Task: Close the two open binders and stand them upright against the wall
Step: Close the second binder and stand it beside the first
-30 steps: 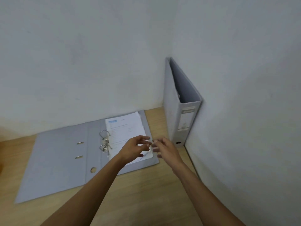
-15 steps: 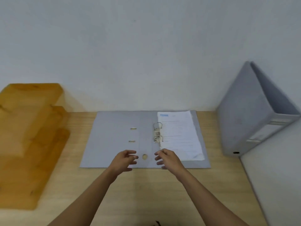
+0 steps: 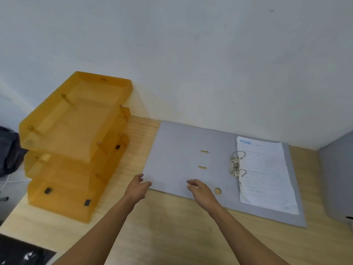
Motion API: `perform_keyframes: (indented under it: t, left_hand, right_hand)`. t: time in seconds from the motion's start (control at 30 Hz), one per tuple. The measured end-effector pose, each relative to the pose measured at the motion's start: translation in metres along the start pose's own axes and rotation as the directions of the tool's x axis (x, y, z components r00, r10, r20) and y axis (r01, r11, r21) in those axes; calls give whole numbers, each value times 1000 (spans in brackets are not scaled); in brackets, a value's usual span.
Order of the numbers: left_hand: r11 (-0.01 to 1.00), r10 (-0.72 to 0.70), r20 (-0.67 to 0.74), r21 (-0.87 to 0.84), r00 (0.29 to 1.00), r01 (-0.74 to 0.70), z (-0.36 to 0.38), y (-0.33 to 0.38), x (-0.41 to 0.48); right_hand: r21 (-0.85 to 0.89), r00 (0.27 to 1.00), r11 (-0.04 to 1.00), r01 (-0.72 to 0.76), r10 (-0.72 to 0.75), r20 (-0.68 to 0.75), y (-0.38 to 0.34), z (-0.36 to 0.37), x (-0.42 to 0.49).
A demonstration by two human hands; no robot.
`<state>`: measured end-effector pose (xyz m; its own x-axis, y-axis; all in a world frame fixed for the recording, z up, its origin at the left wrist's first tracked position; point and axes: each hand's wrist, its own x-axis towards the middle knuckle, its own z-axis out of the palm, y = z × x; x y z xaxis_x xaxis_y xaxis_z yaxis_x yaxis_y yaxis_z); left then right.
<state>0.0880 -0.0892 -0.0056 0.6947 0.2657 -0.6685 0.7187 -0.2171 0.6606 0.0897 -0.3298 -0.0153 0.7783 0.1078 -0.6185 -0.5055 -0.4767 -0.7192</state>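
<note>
The open lever-arch binder is lying flat on the worktop against the far wall, its left cover just beside the empty, open left hand, nearer than the equally open right hand.

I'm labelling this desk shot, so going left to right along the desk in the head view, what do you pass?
Orange tray stack → left hand → right hand → ring clip → paper stack → standing binder at the right edge. The hands and the clip lie over the open binder.
</note>
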Motion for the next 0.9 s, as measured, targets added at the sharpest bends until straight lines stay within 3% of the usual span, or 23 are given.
perform_keyframes:
  t: [0.27, 0.37, 0.57, 0.8, 0.9]
  left_hand:
    - [995, 2, -36, 104, 999, 2, -4, -1, 28]
    - [996, -36, -81, 74, 996, 42, -5, -1, 36]
    - [997, -78, -29, -19, 997, 77, -10, 0, 48]
    - [983, 180, 208, -72, 961, -168, -23, 36, 14]
    - [973, 222, 227, -106, 948, -203, -29, 57, -5]
  right_hand:
    - [-68, 997, 995, -70, 73, 40, -3, 18, 19]
    - [-57, 995, 995, -88, 90, 38, -2, 17, 20]
    - [-42, 994, 994, -100, 102, 39, -6, 11, 16]
    - [51, 999, 998, -43, 43, -7, -24, -2, 4]
    - [100, 1000, 995, -21, 19, 24, -37, -6, -5]
